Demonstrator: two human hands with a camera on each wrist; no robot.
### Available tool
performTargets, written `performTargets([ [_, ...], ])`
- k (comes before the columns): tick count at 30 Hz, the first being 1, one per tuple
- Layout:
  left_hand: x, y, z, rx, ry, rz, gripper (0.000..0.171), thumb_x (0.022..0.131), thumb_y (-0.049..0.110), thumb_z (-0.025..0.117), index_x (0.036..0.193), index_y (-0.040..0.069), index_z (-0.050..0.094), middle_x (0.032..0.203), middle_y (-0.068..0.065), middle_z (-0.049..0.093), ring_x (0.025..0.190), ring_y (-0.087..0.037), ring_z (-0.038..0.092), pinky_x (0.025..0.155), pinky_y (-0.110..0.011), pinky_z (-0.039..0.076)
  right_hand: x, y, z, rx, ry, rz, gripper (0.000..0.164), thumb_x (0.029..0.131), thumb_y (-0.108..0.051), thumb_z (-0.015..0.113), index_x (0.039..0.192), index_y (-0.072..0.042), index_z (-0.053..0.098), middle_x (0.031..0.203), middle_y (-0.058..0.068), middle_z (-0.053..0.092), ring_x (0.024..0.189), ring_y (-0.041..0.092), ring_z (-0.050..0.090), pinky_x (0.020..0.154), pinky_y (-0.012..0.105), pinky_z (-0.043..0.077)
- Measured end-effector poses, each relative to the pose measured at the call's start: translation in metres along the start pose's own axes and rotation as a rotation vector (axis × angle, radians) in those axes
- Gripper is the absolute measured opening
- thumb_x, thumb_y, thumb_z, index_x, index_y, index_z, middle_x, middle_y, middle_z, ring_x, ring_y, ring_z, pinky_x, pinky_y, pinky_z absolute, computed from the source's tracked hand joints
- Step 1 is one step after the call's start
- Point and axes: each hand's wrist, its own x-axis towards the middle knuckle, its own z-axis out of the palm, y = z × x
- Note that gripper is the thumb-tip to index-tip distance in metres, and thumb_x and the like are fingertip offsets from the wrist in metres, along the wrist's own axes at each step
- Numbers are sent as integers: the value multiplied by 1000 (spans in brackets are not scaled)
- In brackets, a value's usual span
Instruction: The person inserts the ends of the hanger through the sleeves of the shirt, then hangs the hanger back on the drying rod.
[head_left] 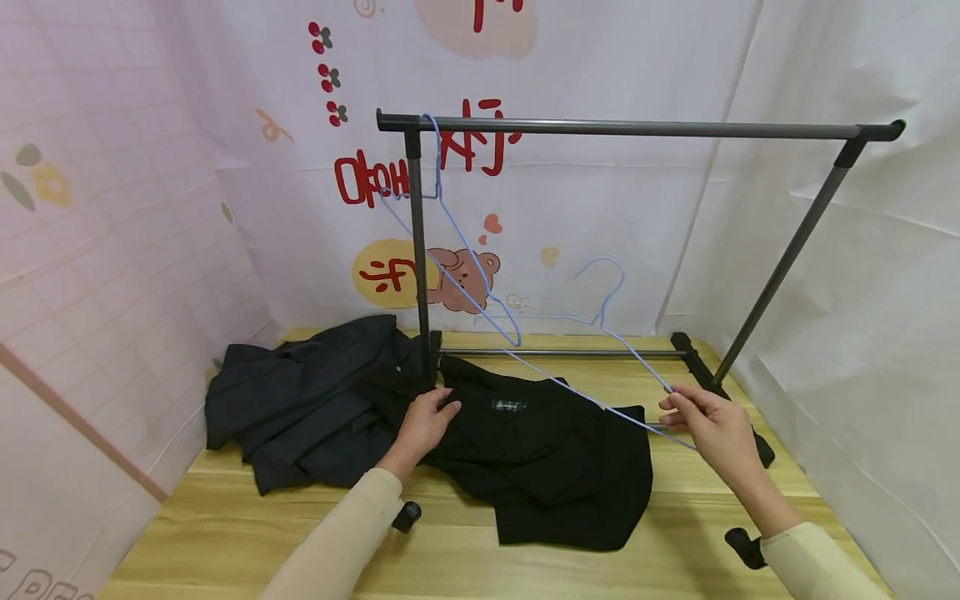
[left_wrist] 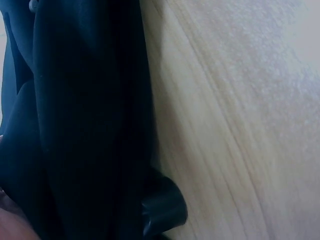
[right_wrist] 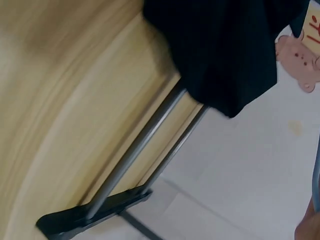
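A black top (head_left: pixel 547 467) with a small label lies spread on the table in the head view. My left hand (head_left: pixel 420 427) pinches its left part beside the rack's upright. Dark cloth (left_wrist: pixel 85 120) fills much of the left wrist view, hiding most of that hand's fingers. Above the top's right side, my right hand (head_left: pixel 708 429) grips a light blue clothes hanger (head_left: pixel 633 354) near its right corner, hook upward. Only a bit of the hanger (right_wrist: pixel 316 185) shows at the right wrist view's edge. The hanger's lower bar passes in front of the top.
A dark grey garment rack (head_left: pixel 637 129) spans the table, its base foot (right_wrist: pixel 95 212) on the wood. Another blue hanger (head_left: pixel 468 250) hangs at its left end. Crumpled dark clothes (head_left: pixel 307 408) lie left. White printed sheets (head_left: pixel 637 208) enclose the table (head_left: pixel 450 567).
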Motion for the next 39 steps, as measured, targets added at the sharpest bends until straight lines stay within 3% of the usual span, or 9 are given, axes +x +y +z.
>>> performTargets([
  [4,1,-1,0,-4,2,2,41,102,18,58,136,-4,56,136,-23,56,126,-37,52,103,-51,42,-2,12,-14,55,-138,63,34,104,-11,52,122,17,56,91,2,72,77,15,73,66,30,58],
  [11,2,0,0,-14,17,9,40,101,15,58,134,-7,57,135,-24,57,125,-38,53,103,-51,42,1,30,-34,158,-318,165,39,105,-8,50,125,25,48,91,-1,72,76,15,72,65,32,58],
  [19,1,3,-3,-25,21,3,40,101,15,58,135,-7,56,136,-25,55,127,-38,52,104,-51,40,6,48,-51,245,-448,232,21,105,-9,50,112,-1,68,91,4,71,74,19,71,66,35,59],
  [23,0,2,-4,-34,2,11,41,102,16,57,136,-6,55,138,-24,54,128,-39,50,105,-52,40,7,50,-50,223,-488,251,27,105,-9,49,117,11,62,94,11,69,77,18,71,69,35,59],
  [27,0,1,-4,-47,-27,25,40,102,16,57,137,-5,55,138,-23,55,128,-38,50,104,-51,41,12,49,-36,56,-434,201,35,106,-13,49,122,17,58,99,15,70,88,23,72,76,35,58],
  [30,0,2,-4,-61,-42,31,39,102,16,57,137,-3,56,136,-21,56,126,-37,52,102,-51,43,16,46,-22,-184,-334,133,35,106,-19,50,122,9,63,101,13,73,96,30,71,79,41,56],
  [33,0,3,-4,-73,-55,35,39,102,16,58,136,-3,57,135,-20,57,126,-37,53,102,-50,43,21,43,-7,-365,-254,102,32,106,-22,51,122,1,67,103,10,74,101,36,68,72,42,51],
  [37,1,7,-4,-83,-72,31,39,102,15,58,136,-2,57,136,-20,57,127,-37,51,103,-50,43,27,40,16,-391,-218,82,28,105,-17,51,120,1,67,102,12,74,98,37,66,65,38,44],
  [39,2,10,-4,-80,-77,27,38,102,16,58,136,-2,58,135,-18,58,127,-36,52,103,-49,42,30,37,27,-392,-201,65,27,105,-15,52,119,2,68,100,12,74,97,36,67,67,39,47],
])
